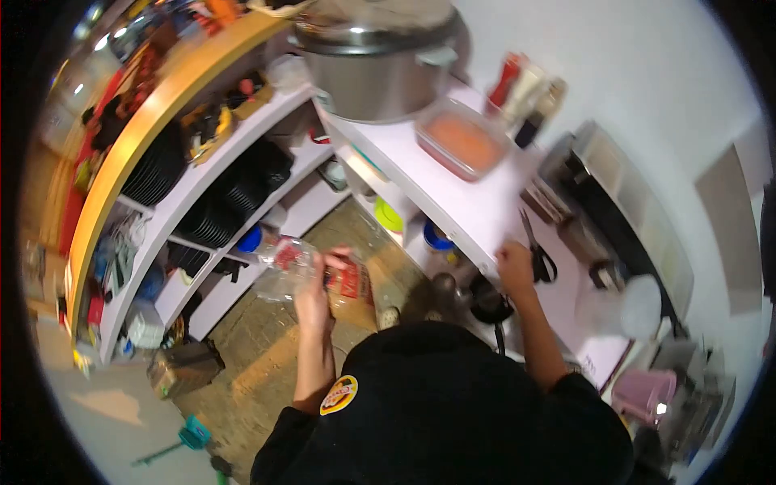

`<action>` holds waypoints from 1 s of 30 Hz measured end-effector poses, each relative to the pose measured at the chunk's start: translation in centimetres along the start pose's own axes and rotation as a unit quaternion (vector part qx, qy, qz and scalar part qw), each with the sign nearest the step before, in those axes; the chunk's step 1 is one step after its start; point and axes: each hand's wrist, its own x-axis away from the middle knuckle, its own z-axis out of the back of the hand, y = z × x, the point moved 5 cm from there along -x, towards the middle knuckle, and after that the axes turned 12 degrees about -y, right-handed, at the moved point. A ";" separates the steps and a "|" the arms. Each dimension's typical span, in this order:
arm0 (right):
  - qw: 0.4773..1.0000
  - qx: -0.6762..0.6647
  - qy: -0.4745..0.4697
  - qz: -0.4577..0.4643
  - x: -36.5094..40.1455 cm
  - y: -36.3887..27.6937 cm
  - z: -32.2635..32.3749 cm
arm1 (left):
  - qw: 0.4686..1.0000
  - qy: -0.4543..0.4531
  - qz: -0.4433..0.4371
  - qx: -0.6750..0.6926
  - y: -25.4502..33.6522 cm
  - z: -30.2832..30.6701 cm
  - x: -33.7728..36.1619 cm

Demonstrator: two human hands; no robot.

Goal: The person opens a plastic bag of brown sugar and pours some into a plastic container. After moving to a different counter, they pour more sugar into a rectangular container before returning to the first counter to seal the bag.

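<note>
My left hand (315,284) is closed around the gathered neck of a plastic bag (352,297). The bag has red printing and light brown contents, and hangs above the floor. Its loose clear top sticks out to the left of my fingers. Over the edge of the white counter (453,212), my right hand (515,267) is curled into a fist; whatever may be inside it is hidden. Just right of that fist lies a pair of scissors (543,260) with black handles, its blades pointing away from me.
A large steel cooker (376,69) and a clear tub of orange food (462,139) stand on the counter. Sauce bottles (525,97) line the wall. Shelves at left hold stacked black containers (212,218). Pans (488,301) hang below the counter. A wrapped package (184,368) sits on the floor.
</note>
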 end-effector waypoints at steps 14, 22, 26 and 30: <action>0.807 -0.388 -0.382 0.231 -3.5 -22.8 -3.4 | 0.890 -0.172 -0.173 -0.385 -2.1 -4.8 2.3; 0.737 -0.375 -0.529 0.189 -3.2 -25.3 -4.1 | 0.876 -0.075 -0.067 -0.471 -1.0 -4.1 3.9; 0.732 -0.405 -0.531 0.133 -3.2 -25.3 -4.3 | 0.930 -0.021 -0.070 -0.359 -2.5 -3.5 3.8; 0.735 -0.414 -0.515 0.153 -3.6 -24.2 -5.2 | 0.991 0.003 -0.039 -0.131 -5.2 -3.5 4.0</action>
